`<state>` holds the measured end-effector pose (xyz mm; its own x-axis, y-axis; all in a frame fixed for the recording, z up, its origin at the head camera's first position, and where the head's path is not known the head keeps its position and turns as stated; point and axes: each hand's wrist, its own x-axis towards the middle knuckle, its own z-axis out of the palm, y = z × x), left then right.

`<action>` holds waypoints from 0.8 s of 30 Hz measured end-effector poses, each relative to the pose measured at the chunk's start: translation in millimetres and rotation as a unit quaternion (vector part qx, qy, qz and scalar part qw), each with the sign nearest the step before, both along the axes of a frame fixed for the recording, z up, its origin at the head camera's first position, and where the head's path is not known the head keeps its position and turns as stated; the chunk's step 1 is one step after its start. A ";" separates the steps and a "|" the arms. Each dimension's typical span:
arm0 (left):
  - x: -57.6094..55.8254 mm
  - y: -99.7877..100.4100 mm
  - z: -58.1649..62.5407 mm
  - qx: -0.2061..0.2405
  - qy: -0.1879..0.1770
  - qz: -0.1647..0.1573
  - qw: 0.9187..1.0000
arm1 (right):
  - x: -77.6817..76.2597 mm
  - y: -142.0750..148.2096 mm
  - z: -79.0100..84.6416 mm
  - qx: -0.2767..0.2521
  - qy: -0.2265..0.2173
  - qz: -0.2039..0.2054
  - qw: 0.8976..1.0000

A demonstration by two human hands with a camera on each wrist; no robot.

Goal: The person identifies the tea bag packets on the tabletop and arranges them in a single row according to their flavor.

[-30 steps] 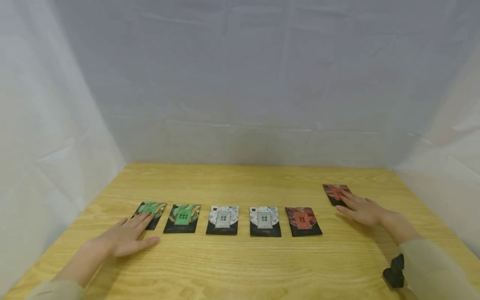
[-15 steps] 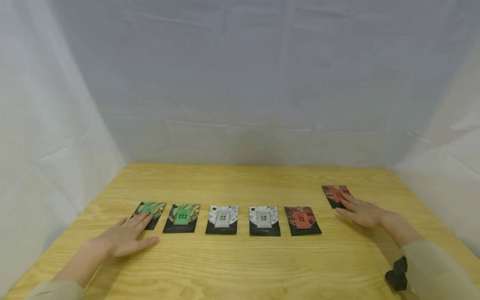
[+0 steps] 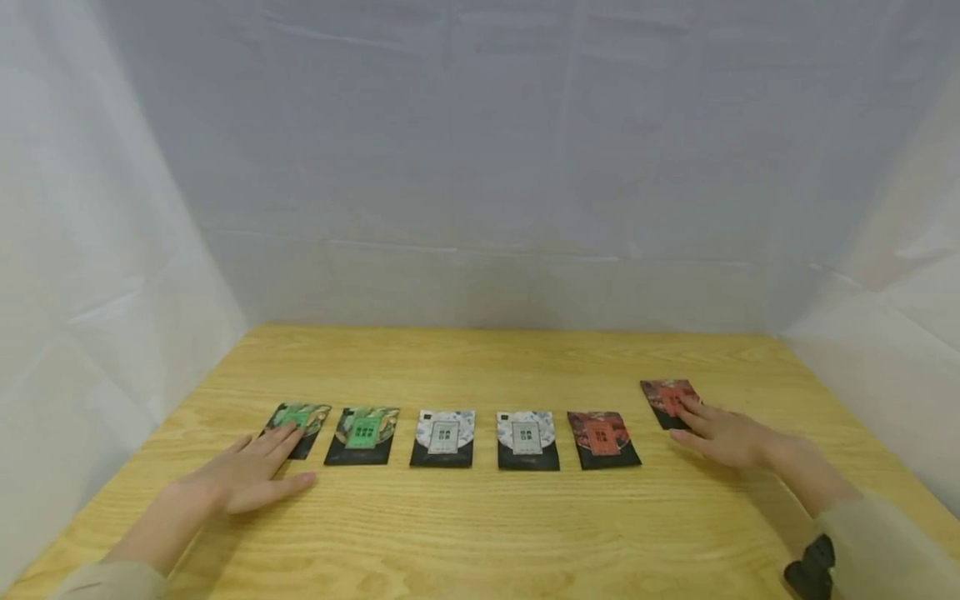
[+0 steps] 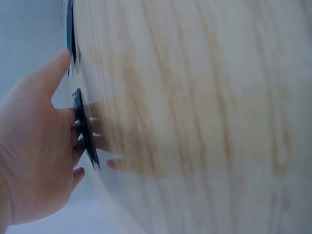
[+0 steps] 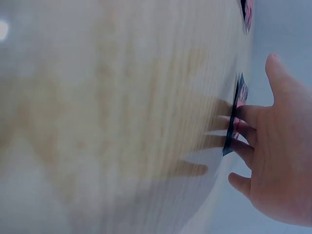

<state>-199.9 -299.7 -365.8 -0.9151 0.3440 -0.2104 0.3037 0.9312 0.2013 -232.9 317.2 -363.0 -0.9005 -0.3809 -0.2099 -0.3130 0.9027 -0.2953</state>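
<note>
My left hand (image 3: 251, 475) lies with straight, spread fingers on the leftmost green-and-black packet (image 3: 300, 417), covering part of its lower left. At the right, the extended fingers of my right hand (image 3: 727, 437) rest on a red-and-black packet (image 3: 663, 396), which lies farther back than the others. In the right wrist view the fingertips touch that packet (image 5: 235, 124) with the thumb held apart. The left wrist view has the fingers against the green packet's dark edge (image 4: 84, 129).
Between the hands lie a second green packet (image 3: 363, 433), two white-and-black packets, the left one (image 3: 442, 437) and the right one (image 3: 527, 439), and another red packet (image 3: 603, 437), in a row. The wooden table (image 3: 480, 533) is bounded by a white sheet (image 3: 480, 208).
The right hand and the red packet under its fingers have slid slightly toward the front of the table. My left hand stays in place on the green packet.
</note>
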 end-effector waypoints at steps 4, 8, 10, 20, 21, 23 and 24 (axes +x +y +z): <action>-1.2 -0.9 -0.8 -0.001 0.001 0.000 1.000 | 7.3 -1.5 -0.2 0.008 0.016 0.003 1.000; -1.7 -1.4 -1.9 0.000 -0.002 0.000 1.000 | 14.3 -2.7 -2.4 0.021 0.035 0.014 0.999; -1.7 -1.5 -2.1 0.001 -0.004 0.000 1.000 | 17.3 -2.9 -3.8 0.024 0.038 0.016 0.999; -2.0 -1.6 -2.5 0.001 -0.007 0.004 1.000 | 28.2 -4.4 -7.5 0.041 0.041 0.020 0.998; -2.0 -1.6 -2.5 0.000 -0.007 0.004 1.000 | 29.4 -4.9 -8.1 0.045 0.044 0.021 0.998; -1.7 -1.5 -2.3 0.001 -0.007 0.004 1.000 | 31.8 -6.1 -9.0 0.053 0.048 0.023 0.997; -1.8 -1.6 -2.2 0.001 -0.008 0.003 1.000 | 33.1 -6.7 -9.3 0.056 0.048 0.023 0.997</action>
